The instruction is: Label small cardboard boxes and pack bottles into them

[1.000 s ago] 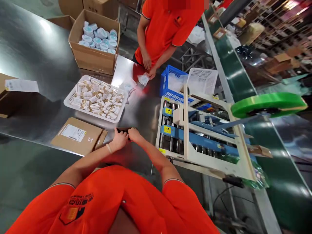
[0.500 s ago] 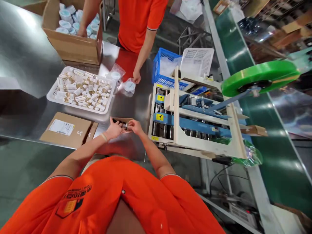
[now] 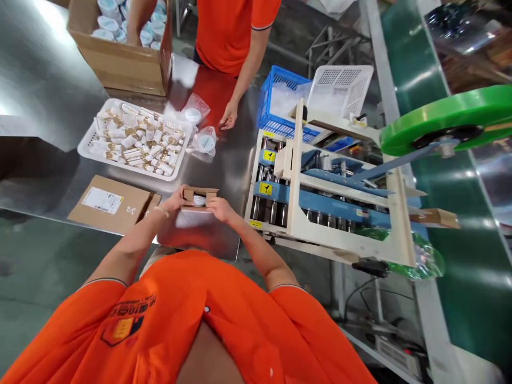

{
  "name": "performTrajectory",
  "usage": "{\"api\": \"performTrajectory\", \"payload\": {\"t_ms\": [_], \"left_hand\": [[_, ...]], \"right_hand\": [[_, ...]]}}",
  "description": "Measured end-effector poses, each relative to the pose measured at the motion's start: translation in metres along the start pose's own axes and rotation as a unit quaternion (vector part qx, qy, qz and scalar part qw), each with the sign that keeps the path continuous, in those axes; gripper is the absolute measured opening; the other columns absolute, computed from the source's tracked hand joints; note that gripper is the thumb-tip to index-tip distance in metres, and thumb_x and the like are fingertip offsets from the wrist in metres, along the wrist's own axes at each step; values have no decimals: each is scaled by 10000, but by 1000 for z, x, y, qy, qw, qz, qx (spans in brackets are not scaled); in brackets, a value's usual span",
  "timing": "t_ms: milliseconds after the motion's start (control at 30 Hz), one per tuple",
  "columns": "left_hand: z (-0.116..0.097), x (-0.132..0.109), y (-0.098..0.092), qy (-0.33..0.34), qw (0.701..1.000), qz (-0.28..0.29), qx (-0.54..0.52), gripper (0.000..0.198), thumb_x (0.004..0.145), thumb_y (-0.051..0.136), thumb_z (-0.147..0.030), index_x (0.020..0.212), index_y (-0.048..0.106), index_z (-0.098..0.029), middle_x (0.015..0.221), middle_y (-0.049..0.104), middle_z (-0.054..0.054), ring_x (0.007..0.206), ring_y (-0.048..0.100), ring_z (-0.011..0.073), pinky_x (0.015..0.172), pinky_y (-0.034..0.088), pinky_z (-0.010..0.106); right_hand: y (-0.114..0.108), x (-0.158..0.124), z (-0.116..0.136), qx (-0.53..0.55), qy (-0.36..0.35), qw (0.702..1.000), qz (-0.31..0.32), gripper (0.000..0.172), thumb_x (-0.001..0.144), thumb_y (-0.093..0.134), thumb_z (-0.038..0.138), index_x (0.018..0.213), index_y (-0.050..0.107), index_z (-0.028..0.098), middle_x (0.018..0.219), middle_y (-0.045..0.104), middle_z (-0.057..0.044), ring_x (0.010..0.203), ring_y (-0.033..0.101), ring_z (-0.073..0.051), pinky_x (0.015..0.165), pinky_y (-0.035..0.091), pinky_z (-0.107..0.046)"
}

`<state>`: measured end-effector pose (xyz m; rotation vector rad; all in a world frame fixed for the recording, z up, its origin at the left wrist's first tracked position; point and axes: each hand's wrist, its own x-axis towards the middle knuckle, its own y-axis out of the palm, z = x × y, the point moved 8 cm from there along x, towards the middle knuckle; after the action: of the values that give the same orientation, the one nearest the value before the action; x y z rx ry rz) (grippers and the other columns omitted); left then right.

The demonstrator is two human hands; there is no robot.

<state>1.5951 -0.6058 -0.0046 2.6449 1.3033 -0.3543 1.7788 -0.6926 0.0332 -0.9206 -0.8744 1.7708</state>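
Observation:
A small open cardboard box (image 3: 201, 190) stands upright near the front edge of the metal table, with a round white item (image 3: 199, 200) inside. My left hand (image 3: 176, 199) grips its left side, and my right hand (image 3: 220, 207) grips its right side. Flattened cardboard (image 3: 128, 209) with a white label lies left of my left hand. Behind the box is a white tray (image 3: 132, 169) full of small white-capped bottles (image 3: 140, 140). Two bagged round white containers (image 3: 192, 116) (image 3: 206, 143) lie to the right of the tray.
Across the table, a person in orange has one hand in a large carton (image 3: 118, 66) and the other hand (image 3: 229, 114) over the tabletop. A taping machine (image 3: 320, 205) with a green tape roll stands at right, a blue crate (image 3: 264, 104) behind it.
My hands have moved apart to the small box's two sides, and the box now shows its opening and the white item. The other person's right-hand-side hand has left the bagged container.

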Motion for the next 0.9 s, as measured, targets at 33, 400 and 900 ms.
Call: {"api": "performTrajectory", "payload": {"t_ms": [33,400,900], "left_hand": [[0,6,3,-3,1000,-1,-3,765,599,1005,-425,1230,676,-143,1034,772,64,947,705,225,876,622,356],[-34,-23,25,66,883,-5,465,1131,842,837,-581,1747,411,-52,1778,385,343,1723,210,544,1341,254,742],[-99,253,191,81,876,-15,475,1103,876,883,-177,1777,272,-3,1789,-14,500,1564,460,613,1241,424,683]], "right_hand": [[-6,5,-4,-14,37,998,-39,200,1063,708,261,1211,818,183,1193,743,-127,1101,700,-254,1042,583,-379],[14,-10,-24,-40,35,988,-146,404,1104,601,233,1483,738,259,1654,626,-136,1605,480,-350,1247,460,-509],[48,-70,-141,-42,377,908,-180,387,1113,550,359,1436,686,196,1440,653,-278,1305,630,-406,1048,550,-614]]}}
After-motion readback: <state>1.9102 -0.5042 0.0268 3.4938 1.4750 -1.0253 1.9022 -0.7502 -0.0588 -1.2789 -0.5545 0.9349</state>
